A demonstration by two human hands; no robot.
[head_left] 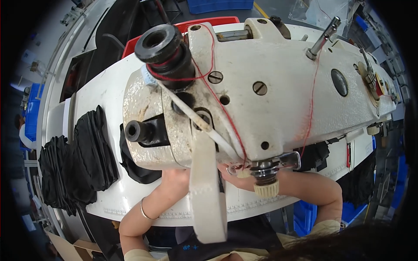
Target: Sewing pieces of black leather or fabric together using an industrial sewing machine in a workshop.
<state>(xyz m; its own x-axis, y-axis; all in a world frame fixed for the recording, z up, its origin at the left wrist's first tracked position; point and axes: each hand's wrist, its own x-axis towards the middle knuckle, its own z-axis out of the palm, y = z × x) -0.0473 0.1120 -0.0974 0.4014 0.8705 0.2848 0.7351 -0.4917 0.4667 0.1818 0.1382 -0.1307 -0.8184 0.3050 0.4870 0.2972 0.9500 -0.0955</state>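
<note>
A white sewing machine fills the middle of the view, with red thread running over its head. Under the head, my left hand shows only its back and wrist, with a bangle on the forearm. My right hand comes in from the other side, partly behind the tension knob and wearing a ring. The machine hides the fingers of both hands, so what they hold cannot be made out. A piece of black cloth lies beside my left hand, partly under the machine head.
Stacks of folded black cloth lie at the table's left. More black fabric lies right of the machine, near a small red tool. A ruler strip edges the white table. Behind stands a red tray; blue bins sit below right.
</note>
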